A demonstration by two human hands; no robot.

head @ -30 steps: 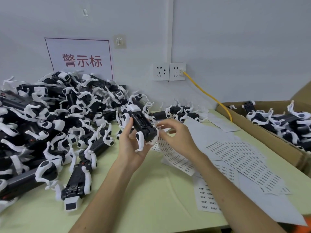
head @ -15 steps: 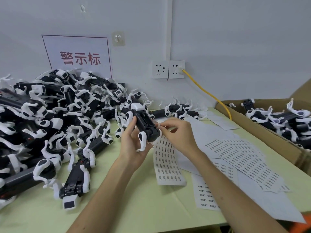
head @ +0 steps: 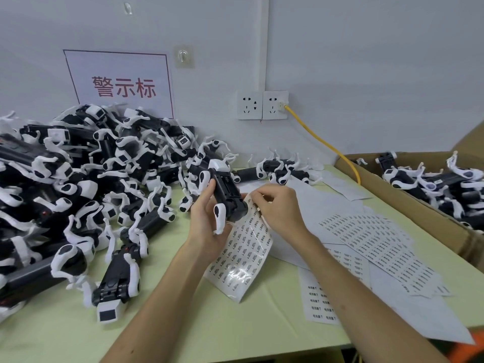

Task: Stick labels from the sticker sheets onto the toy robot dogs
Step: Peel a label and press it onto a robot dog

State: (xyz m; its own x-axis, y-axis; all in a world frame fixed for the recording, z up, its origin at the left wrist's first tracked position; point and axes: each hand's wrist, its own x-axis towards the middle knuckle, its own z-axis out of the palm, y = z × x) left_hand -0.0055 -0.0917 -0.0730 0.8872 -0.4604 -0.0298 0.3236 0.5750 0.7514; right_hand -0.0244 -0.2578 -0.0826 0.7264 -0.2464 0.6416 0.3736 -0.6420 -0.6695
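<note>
Toy robot dog (head: 227,191): hard plastic, with a boxy matte-black body, a white block head pointing away and rounded white legs with black oval insets. A recessed black panel faces up; back or belly, cannot tell.

Left hand (head: 207,226): wrapped round the dog from below. The thumb lies up along its left flank and one white leg hangs across the palm.

Sticker sheet (head: 243,258): a glossy, flexible rectangle with rows of small black-printed labels, bowed into a curve. Its upper edge rises between the two hands to the dog's near end. Its lower edge rests on the bench (head: 222,328) beside the left forearm.

Right hand (head: 279,208): fingers curled, tips pinched together at the sheet's upper edge, just right of the dog's near end. Whether a single label sits between them is too small to tell.

Left of the left hand is a heap of dogs (head: 78,184), a tangle of black bodies and white legs. One lies apart near the left forearm.

Right of the right hand are flat paper sheets (head: 374,239), matte and overlapping, some printed and some blank.

Further right, a brown cardboard box (head: 408,197) holds more dogs.

The bench top is smooth and pale green.

Beyond the hands, on the wall, are twin white sockets (head: 262,105). A yellow cable (head: 324,145) runs down from them toward the box. A white sign (head: 123,85) carries red characters.
</note>
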